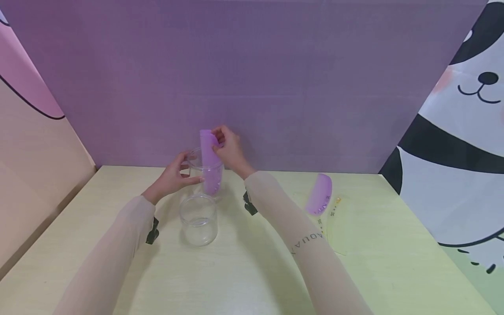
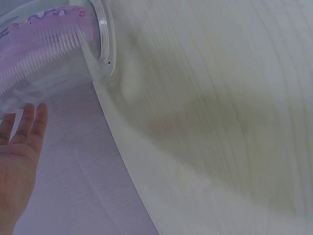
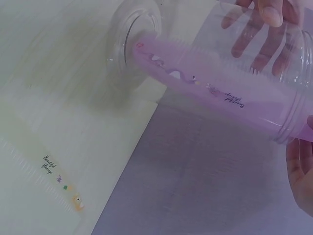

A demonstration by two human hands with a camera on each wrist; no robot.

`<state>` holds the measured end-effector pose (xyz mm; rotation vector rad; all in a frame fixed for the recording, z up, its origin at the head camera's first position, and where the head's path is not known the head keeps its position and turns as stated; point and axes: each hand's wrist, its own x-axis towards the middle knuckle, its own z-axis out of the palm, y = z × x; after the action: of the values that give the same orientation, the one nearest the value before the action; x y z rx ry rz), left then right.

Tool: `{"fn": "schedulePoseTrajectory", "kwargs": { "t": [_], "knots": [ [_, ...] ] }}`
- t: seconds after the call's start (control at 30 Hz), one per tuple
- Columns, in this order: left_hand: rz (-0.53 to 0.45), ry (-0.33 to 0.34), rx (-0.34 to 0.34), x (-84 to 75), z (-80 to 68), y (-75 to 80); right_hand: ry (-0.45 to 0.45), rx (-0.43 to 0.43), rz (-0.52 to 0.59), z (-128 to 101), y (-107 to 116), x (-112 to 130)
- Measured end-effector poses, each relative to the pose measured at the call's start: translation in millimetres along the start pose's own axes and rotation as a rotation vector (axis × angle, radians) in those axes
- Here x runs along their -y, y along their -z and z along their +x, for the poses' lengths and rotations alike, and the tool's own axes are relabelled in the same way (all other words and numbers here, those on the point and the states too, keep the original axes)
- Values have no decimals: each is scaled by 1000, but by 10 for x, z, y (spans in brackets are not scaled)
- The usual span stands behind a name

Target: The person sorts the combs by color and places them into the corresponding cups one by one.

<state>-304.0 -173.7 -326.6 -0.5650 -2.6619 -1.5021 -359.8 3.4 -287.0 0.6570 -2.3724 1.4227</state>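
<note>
My left hand grips a clear round jar, thumb across the front and fingers round its far side. A purple comb stands upright in that jar, its upper end above the rim. My right hand pinches this upper end between thumb and fingers. Through the jar wall in the right wrist view, the comb slants lengthwise, its lower end close to the jar's base. Its teeth show through the wall in the left wrist view.
A second clear jar stands just in front of the held one. On the right of the table lie another purple comb and pale yellow, see-through combs, partly behind my right sleeve. A purple backdrop rises at the table's far edge.
</note>
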Motion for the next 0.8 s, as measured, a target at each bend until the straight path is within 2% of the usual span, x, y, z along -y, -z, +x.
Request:
{"fn": "schedulePoseTrajectory", "kwargs": {
  "t": [0.17,0.4,0.5,0.6,0.8],
  "knots": [
    [4,2,4,18,15,-5,-9,-17,-3,17,18,-31],
    [7,-15,-12,282,142,-16,-22,-28,-14,40,31,-60],
    [14,-30,-18,332,161,-13,-26,-23,-9,48,29,-66],
    [3,-29,-17,306,151,-10,-32,-14,-2,53,24,-73],
    [-7,-14,-3,81,54,1,-66,-8,2,50,18,-85]
  ]
}}
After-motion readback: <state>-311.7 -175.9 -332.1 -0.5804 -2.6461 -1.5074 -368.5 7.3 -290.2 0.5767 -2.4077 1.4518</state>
